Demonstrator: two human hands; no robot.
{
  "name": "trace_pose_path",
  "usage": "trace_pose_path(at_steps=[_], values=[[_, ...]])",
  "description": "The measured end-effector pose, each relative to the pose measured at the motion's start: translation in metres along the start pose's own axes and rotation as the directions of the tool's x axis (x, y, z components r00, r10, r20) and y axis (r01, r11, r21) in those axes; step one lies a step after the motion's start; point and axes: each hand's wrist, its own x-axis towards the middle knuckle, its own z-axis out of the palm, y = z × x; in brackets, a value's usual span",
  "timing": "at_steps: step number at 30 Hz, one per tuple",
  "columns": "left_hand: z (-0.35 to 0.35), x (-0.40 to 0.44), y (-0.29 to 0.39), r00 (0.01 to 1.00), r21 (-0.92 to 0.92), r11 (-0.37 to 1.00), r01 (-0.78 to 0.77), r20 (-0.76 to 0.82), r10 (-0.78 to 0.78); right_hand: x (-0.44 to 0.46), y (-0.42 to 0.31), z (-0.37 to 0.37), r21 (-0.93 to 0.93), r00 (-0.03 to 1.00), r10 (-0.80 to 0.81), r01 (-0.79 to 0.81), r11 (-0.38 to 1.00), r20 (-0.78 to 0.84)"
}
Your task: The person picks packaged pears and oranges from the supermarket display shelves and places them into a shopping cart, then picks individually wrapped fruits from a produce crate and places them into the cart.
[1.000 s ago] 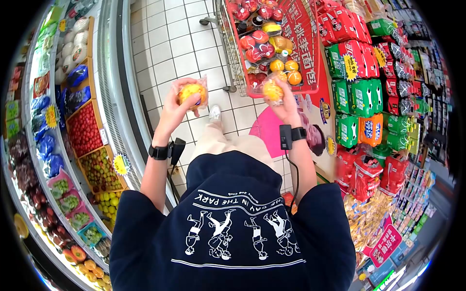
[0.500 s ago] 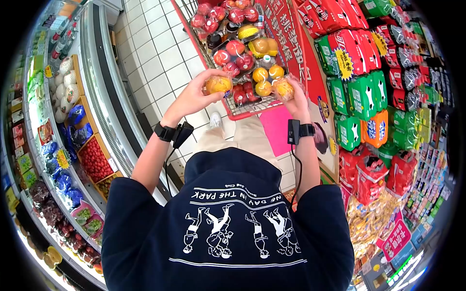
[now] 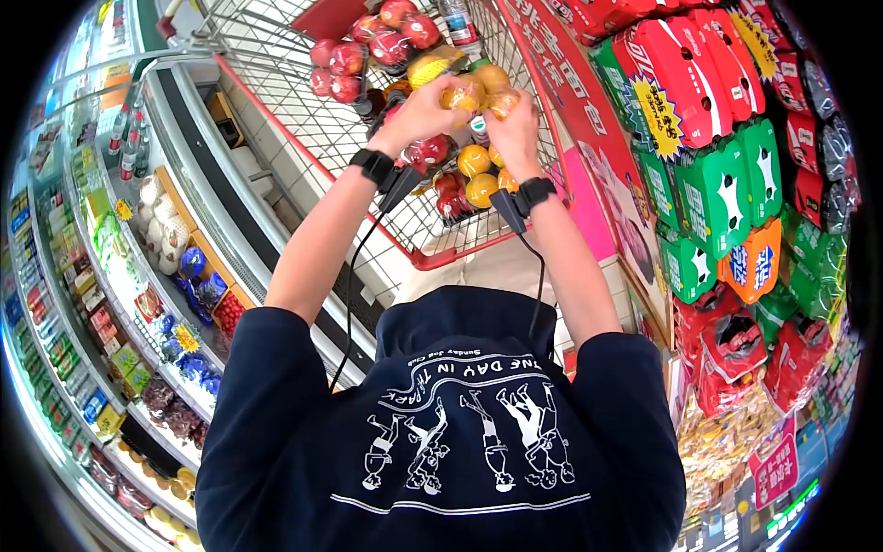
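Over the red-trimmed shopping cart [image 3: 422, 259], both my hands are close together. My left hand [image 3: 421, 120] is closed round a yellow round item in clear film [image 3: 463, 95]. Just beside it, my right hand [image 3: 517, 138] grips another film-wrapped yellow round item [image 3: 502, 104], partly hidden by the fingers. Both are above packed fruit in the cart, and whether they touch it I cannot tell. Below my hands lie packed oranges [image 3: 475, 161] and red fruit [image 3: 430, 150]. Packs of red apples [image 3: 390, 46] sit farther in.
A chilled display case [image 3: 216, 175] with produce runs along the left. Stacked red drink packs [image 3: 681, 78] and green cartons [image 3: 713, 198] stand on the right. A bottle [image 3: 457, 26] and a yellow-topped pack [image 3: 432, 69] lie in the cart.
My hands have moved forward over the cart and closer together, still holding the wrapped yellow items. The cart takes up more of the view, and the camera has shifted.
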Motion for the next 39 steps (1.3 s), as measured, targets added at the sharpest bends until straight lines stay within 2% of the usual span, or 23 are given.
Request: trace_pose_path(at_steps=[3,7,9,12,13,15,17,18,19,20,21,23,24,26,32,35,36,39], values=[[0.015,0.027,-0.009,0.999,-0.08,0.997,0.02,-0.041,-0.024,0.01,0.002,0.009,-0.16,0.999,0.016,-0.01,0.987,0.035],[0.021,0.043,-0.021,0.992,-0.087,0.989,0.116,-0.042,-0.12,0.018,0.015,0.02,-0.184,0.995,0.024,-0.006,0.983,0.097],[0.022,0.05,-0.032,0.987,-0.102,0.983,0.15,-0.037,-0.155,0.018,0.019,0.023,-0.254,0.989,0.079,-0.045,0.966,0.128],[0.024,0.059,-0.053,0.98,-0.097,0.977,0.19,-0.04,-0.194,0.021,0.033,0.033,-0.228,0.987,0.126,-0.1,0.969,0.102],[0.024,0.061,-0.059,0.982,-0.043,0.981,0.188,-0.026,-0.19,0.023,0.036,0.034,-0.227,0.986,0.13,-0.103,0.969,0.106],[0.026,0.062,-0.072,0.982,0.008,0.982,0.191,-0.01,-0.191,0.023,0.044,0.033,-0.273,0.965,0.154,-0.093,0.958,0.212],[0.029,0.066,-0.084,0.997,0.136,0.988,0.073,-0.039,-0.068,0.024,0.048,0.034,-0.278,0.962,0.163,-0.099,0.955,0.217],[0.029,0.064,-0.08,0.997,0.134,0.988,0.074,-0.039,-0.069,0.024,0.047,0.034,-0.282,0.96,0.171,-0.105,0.954,0.22],[0.031,0.059,-0.075,0.997,0.233,0.972,0.012,-0.073,0.005,0.024,0.047,0.033,-0.285,0.961,0.168,-0.101,0.953,0.222],[0.032,0.056,-0.071,0.991,0.332,0.942,-0.045,-0.102,0.083,0.023,0.046,0.032,-0.282,0.961,0.167,-0.101,0.954,0.219],[0.032,0.056,-0.07,0.991,0.328,0.944,-0.045,-0.108,0.085,0.024,0.045,0.031,-0.278,0.962,0.165,-0.101,0.955,0.217],[0.033,0.054,-0.07,0.998,0.115,0.993,0.005,-0.067,0.003,0.026,0.044,0.027,-0.256,0.959,0.154,-0.092,0.962,0.236],[0.033,0.052,-0.07,0.998,0.112,0.994,0.004,-0.069,0.004,0.026,0.042,0.024,-0.232,0.956,0.147,-0.087,0.969,0.252],[0.034,0.049,-0.072,0.993,0.231,0.973,0.009,-0.115,0.018,0.026,0.039,0.019,-0.202,0.959,0.151,-0.102,0.974,0.242],[0.03,0.027,-0.062,0.989,0.24,0.97,0.033,-0.148,0.003,0.028,0.039,0.007,-0.134,0.961,0.112,-0.08,0.988,0.252],[0.027,0.013,-0.06,0.977,0.214,0.977,0.009,-0.21,0.037,0.029,0.05,0.006,-0.093,0.972,0.05,-0.029,0.995,0.229],[0.026,0.007,-0.057,0.976,0.183,0.981,0.069,-0.218,-0.028,0.028,0.045,0.001,-0.041,0.968,0.06,-0.052,0.998,0.244],[0.019,-0.021,-0.052,0.957,0.079,0.995,0.067,-0.286,-0.042,0.021,0.027,-0.005,0.019,0.962,0.062,-0.07,0.997,0.264]])
